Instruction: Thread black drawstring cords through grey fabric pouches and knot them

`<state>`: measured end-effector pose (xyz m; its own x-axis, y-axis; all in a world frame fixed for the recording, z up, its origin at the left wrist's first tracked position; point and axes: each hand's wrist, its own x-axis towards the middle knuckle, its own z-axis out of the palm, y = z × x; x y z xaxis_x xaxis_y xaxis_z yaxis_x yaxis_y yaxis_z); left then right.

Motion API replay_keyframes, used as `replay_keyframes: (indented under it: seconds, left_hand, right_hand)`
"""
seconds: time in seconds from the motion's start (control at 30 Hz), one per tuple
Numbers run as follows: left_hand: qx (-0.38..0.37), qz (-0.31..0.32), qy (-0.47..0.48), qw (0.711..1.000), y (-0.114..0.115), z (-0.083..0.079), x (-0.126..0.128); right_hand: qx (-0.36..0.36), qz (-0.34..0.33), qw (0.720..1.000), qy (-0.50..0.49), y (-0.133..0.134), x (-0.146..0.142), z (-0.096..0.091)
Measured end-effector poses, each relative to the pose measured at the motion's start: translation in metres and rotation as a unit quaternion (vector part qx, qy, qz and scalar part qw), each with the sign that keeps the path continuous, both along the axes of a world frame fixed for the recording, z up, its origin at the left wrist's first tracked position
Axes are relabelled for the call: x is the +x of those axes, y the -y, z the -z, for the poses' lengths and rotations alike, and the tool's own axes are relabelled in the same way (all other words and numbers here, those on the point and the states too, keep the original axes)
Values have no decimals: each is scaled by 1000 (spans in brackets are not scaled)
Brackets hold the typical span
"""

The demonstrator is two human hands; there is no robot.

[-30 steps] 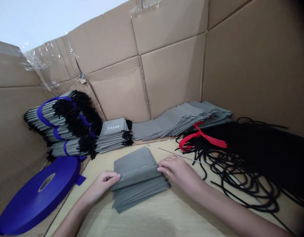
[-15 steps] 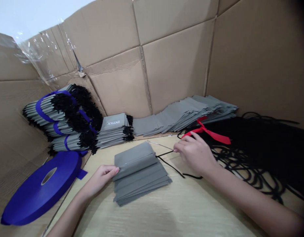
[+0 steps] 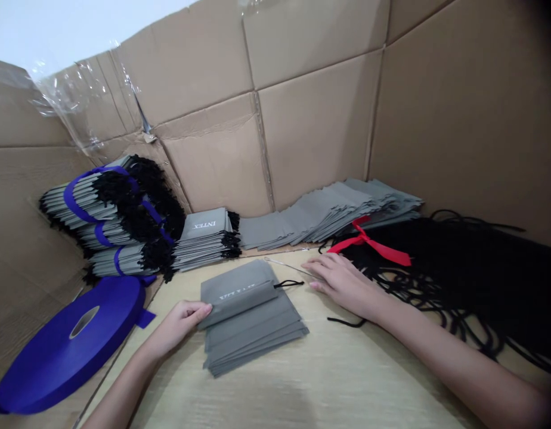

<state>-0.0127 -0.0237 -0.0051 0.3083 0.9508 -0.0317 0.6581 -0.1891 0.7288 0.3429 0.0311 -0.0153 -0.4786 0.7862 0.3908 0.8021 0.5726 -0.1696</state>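
My left hand [image 3: 182, 319] pinches the left edge of a grey drawstring pouch [image 3: 240, 286] between thumb and fingers. White print partly shows on this pouch, and a short loop of black cord [image 3: 290, 284] sticks out at its right side. More grey pouches [image 3: 257, 333] lie fanned beneath it. My right hand [image 3: 340, 283] is low over the table, right of the cord loop, its fingers and thumb closed around the end of a thin metal wire tool [image 3: 288, 264] that points left toward the pouch. A loose black cord end [image 3: 346, 323] lies below that hand.
A purple ribbon roll [image 3: 74, 339] lies at left, below ribbon-tied bundles of pouches [image 3: 110, 208]. Beside them stands a stack of printed pouches [image 3: 204, 238]. Fanned grey pouches [image 3: 311, 214] line the cardboard wall [image 3: 320, 119]. Black cords [image 3: 458, 262] and a red ribbon [image 3: 383, 247] are at right.
My right hand has let go of the black cord and come down to the wire tool. The cord now forms a short loop at the pouch. My left hand keeps its pinch.
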Motion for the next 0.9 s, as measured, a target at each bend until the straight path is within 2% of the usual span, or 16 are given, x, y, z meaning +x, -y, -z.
replay_keyframes:
  seconds: [0.2, 0.33, 0.43, 0.57, 0.7, 0.8, 0.9]
  left_hand:
    - [21, 14, -30, 999, 0, 3, -1]
    - [35, 33, -56, 997, 0, 4, -4]
    - [34, 13, -45, 998, 1, 2, -6]
    - [35, -7, -27, 999, 0, 0, -7]
    - [44, -3, -23, 999, -1, 0, -10]
    - [53, -8, -25, 998, -3, 1, -12]
    - [56, -5, -24, 998, -6, 1, -12]
  right_hand:
    - [-18, -55, 998, -20, 6, -14, 6]
    - [-3, -50, 998, -45, 6, -17, 9]
    - [4, -46, 997, -56, 5, -12, 8]
    - [-17, -33, 997, -71, 0, -5, 5]
    - [-37, -28, 989, -143, -5, 1, 5]
    - [6, -47, 986, -161, -8, 3, 5]
    - [73, -26, 987, -141, -8, 2, 4]
